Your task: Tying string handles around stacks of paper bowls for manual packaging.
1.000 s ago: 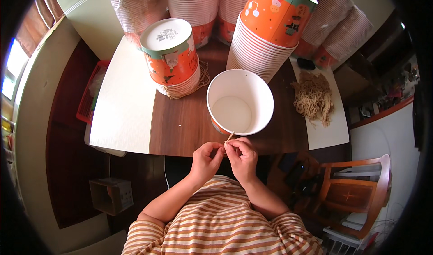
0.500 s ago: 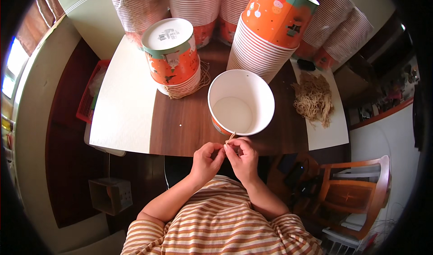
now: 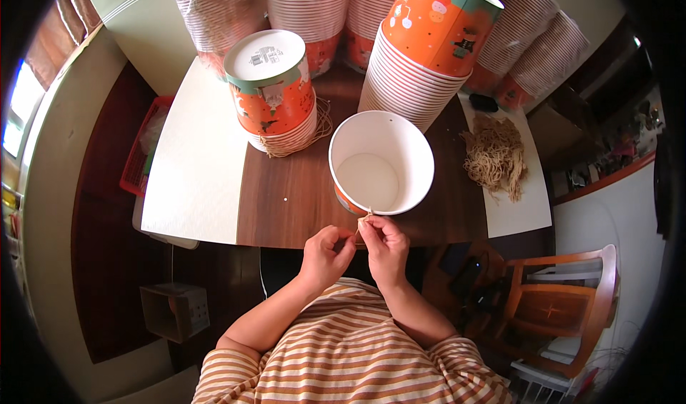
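A white-lined paper bucket (image 3: 386, 146) with an orange outside stands mouth up near the table's front edge. Tan string (image 3: 371, 212) is attached at its near rim. My right hand (image 3: 386, 250) pinches the string just below that rim. Close by on the left, my left hand (image 3: 327, 255) is closed, thumb against fingers, with a thin length of the string running to it from the right hand. Left of the bucket, a short upside-down stack of orange and green buckets (image 3: 270, 104) has string loops lying around its lower rims.
A tall stack of nested buckets (image 3: 421, 75) rises behind the open one. Plastic-wrapped bucket stacks (image 3: 307, 11) line the back. A heap of tan strings (image 3: 494, 157) lies on the table's right side. A wooden chair (image 3: 557, 307) stands at the right, a red basket (image 3: 136, 154) at the left.
My hands have drawn slightly apart. The right hand has shifted up toward the bucket's rim, and a thin stretch of string now shows between the hands.
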{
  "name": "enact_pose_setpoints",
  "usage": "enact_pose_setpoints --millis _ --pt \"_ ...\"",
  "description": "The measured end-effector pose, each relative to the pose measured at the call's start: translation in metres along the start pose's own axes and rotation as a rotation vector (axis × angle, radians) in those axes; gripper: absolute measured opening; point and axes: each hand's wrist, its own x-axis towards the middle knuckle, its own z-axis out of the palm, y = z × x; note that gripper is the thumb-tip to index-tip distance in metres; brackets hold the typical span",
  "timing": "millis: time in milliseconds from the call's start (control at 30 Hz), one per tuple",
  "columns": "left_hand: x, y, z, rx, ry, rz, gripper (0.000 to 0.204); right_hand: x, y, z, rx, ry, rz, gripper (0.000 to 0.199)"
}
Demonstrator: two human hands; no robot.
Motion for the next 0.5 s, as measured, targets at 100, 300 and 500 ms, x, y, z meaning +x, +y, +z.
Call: enact_pose_setpoints --millis 100,300,500 --pt "0.001 0.002 -0.002 0.039 -0.027 -0.028 0.007 0.002 -0.006 0.002 0.04 0.037 0.012 0.009" --pt "0.0 -0.005 -0.002 0.106 -0.035 0.029 0.006 0.006 -0.018 0.006 -0.016 0.071 0.013 0.01" --pt "0.001 -0.003 -0.007 0.265 -0.106 0.119 0.006 0.006 -0.016 0.007 -0.015 0.075 0.007 0.011"
